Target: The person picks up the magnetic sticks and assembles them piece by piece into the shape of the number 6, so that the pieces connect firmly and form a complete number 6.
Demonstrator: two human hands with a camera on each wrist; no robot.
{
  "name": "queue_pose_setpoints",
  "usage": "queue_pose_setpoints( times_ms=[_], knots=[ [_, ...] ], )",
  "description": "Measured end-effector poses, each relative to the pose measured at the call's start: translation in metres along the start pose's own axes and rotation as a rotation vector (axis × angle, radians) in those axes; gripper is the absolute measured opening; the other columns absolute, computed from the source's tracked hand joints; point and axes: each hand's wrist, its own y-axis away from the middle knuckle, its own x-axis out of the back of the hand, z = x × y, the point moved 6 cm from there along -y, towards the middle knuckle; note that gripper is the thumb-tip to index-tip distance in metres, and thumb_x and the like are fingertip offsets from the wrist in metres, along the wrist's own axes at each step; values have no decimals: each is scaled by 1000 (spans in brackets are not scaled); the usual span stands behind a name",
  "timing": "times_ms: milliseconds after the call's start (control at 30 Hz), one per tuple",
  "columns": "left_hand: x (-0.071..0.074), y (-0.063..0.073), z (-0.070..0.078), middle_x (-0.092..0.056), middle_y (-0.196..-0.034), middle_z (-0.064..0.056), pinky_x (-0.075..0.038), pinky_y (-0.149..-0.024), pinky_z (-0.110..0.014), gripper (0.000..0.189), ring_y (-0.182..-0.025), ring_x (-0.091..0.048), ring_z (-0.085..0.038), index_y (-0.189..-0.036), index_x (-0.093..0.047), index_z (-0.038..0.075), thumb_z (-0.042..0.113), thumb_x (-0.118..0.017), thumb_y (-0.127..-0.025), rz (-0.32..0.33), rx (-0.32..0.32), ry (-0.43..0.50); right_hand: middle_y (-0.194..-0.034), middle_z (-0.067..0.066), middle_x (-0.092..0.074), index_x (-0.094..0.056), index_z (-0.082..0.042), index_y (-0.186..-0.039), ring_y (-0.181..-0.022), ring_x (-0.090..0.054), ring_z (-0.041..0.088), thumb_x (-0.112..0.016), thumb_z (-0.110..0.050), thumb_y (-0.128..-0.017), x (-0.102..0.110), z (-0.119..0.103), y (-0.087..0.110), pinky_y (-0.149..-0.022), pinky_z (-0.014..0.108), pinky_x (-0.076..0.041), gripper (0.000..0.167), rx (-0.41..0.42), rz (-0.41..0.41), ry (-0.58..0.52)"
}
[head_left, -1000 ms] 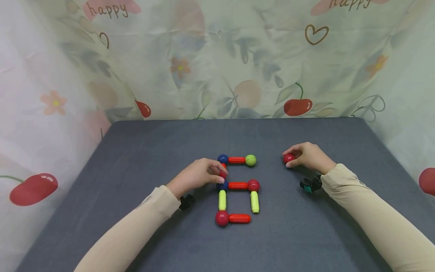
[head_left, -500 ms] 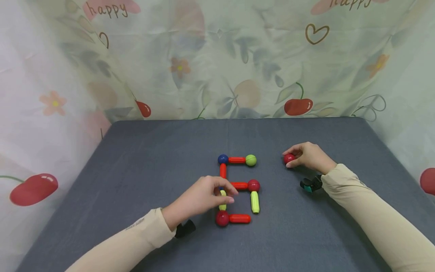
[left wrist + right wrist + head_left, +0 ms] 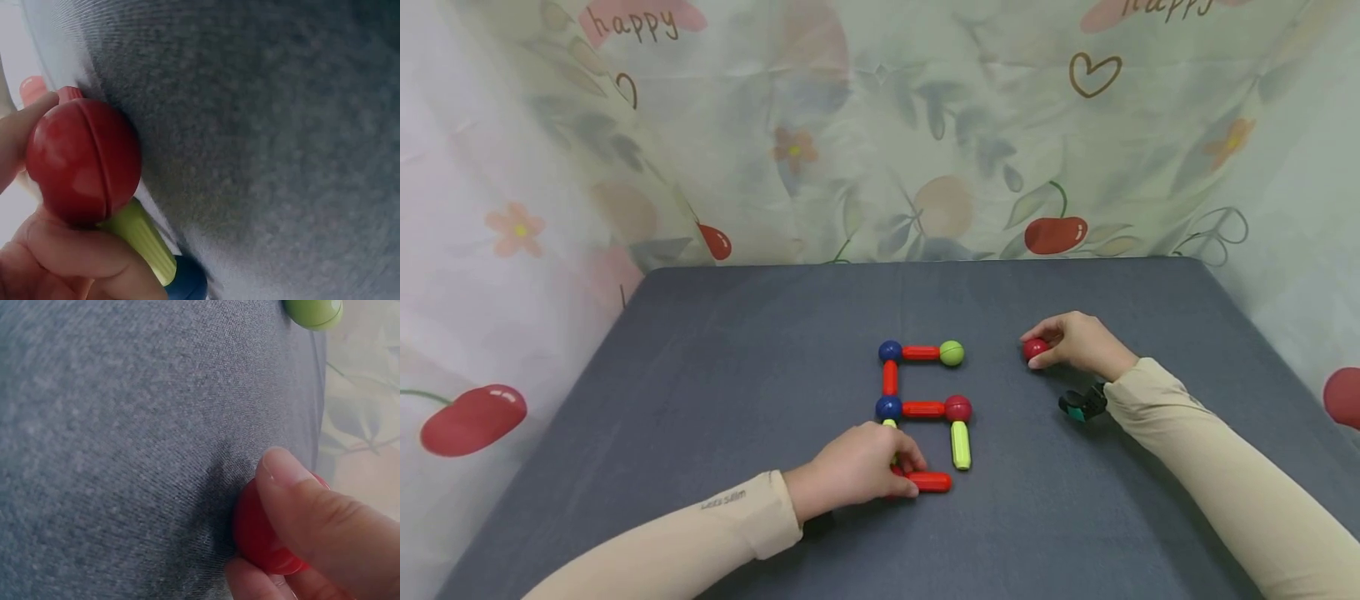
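Note:
My left hand (image 3: 861,467) grips the red ball (image 3: 84,162) at the lower left corner of a flat figure of rods and balls, thumb and fingers on either side of it. A red rod (image 3: 934,482) runs right from that ball, and a yellow-green rod (image 3: 144,240) joins it to a blue ball (image 3: 889,408). The head view hides most of this corner behind the hand. Off to the right, my right hand (image 3: 1086,346) pinches a separate loose red ball (image 3: 250,528), low at the table surface.
The figure's upper part has another blue ball (image 3: 890,352), red rods and a green ball (image 3: 952,353). At its right, a red ball (image 3: 958,409) bears a yellow-green rod (image 3: 961,447) pointing toward me. Grey cloth covers the table (image 3: 737,350); a patterned curtain (image 3: 880,125) hangs behind.
My left hand has come down from the upper blue ball along the figure's left side and taken hold of the lower left red ball. The right hand keeps its place.

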Motion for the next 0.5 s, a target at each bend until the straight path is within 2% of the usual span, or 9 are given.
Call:
queue_pose_setpoints(
  times_ms=[167,500],
  knots=[
    [-3,-2,0,-61,-75,14,-45,-57,-20,17,-62,-52,-4,-94,-76,22,22,-82,-78,-12,5,-51,-113,16,-69,-71,-8,-114,-100,-59,26,-83,-21,-76,0,0,0,-77,31,-47,41,-4,-4,-15],
    [-1,-2,0,-63,-75,13,-46,-56,-21,17,-62,-53,-7,-94,-77,21,20,-82,-77,-22,40,4,-113,17,-69,-71,-7,-115,-101,-59,26,-83,-24,-77,0,0,0,-80,34,-48,43,-6,-11,-25]
  ],
)
